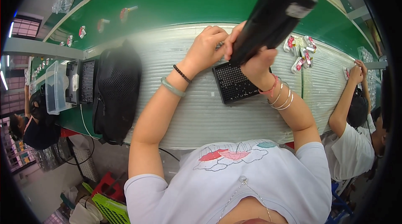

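Observation:
My right hand (258,65) wraps round a thick black cylindrical tool, by its look an electric screwdriver (272,19), which slants up toward the top right. The tool's lower end is hidden by my fingers. My left hand (206,47) is beside it, fingers curled and pinched close to my right fingertips. Whatever sits in that pinch is too small or hidden to make out. Under my right hand lies a black tray with a grid of holes (235,86); small shiny bits, perhaps screws, are scattered along its near edge.
A black bag (117,94) stands on the left, beside a black gridded device (86,81) and a clear plastic bin (53,88). Several small white-and-red parts (298,64) lie at the right on the ribbed mat (180,119). A person at work (351,140) sits at my right.

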### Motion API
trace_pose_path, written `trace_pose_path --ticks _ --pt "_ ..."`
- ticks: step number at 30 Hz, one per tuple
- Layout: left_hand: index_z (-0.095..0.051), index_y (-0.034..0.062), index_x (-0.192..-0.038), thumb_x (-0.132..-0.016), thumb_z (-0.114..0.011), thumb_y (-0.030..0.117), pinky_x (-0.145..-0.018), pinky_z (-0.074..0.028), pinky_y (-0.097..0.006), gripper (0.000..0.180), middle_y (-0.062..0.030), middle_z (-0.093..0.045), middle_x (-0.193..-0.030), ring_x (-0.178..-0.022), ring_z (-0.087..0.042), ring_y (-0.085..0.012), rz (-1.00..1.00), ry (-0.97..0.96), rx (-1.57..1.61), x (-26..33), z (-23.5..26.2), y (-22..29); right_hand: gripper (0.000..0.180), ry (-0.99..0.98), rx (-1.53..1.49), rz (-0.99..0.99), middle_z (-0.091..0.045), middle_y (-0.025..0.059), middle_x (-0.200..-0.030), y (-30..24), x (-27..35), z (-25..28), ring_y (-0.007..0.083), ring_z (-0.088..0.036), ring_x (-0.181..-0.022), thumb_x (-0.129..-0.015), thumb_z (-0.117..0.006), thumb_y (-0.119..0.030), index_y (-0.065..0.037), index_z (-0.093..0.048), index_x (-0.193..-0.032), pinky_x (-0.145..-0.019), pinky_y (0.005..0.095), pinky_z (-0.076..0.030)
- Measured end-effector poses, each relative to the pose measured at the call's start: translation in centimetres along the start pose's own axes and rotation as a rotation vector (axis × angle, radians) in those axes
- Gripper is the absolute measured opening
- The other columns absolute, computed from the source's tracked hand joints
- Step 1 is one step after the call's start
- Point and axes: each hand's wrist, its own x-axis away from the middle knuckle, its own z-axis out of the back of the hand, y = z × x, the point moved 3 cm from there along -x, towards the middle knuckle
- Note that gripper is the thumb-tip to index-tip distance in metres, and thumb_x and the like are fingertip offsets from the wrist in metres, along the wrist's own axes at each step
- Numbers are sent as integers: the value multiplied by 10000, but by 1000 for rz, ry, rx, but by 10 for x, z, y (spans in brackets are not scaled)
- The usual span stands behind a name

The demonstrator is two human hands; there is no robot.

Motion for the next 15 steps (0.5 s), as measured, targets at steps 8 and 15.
trace_pose_path --ticks 8,15 --pt "-569 1 -873 -718 -698 50 -735 -505 -332 208 -120 -622 -867 -820 -618 -260 192 -50 79 -3 4 2 1013 87 2 154 -525 118 -609 -27 -52 6 187 -524 -517 -569 -253 -941 7 -483 -841 -481 265 -452" --pt "-529 -22 -1039 -715 -714 37 -773 -525 -318 379 -130 -635 -906 -866 -651 -245 230 -56 122 0 2 -3 912 88 -46 120 -539 95 -622 12 -55 11 157 -533 -531 -607 -384 -893 -17 -501 -831 -486 254 -448"
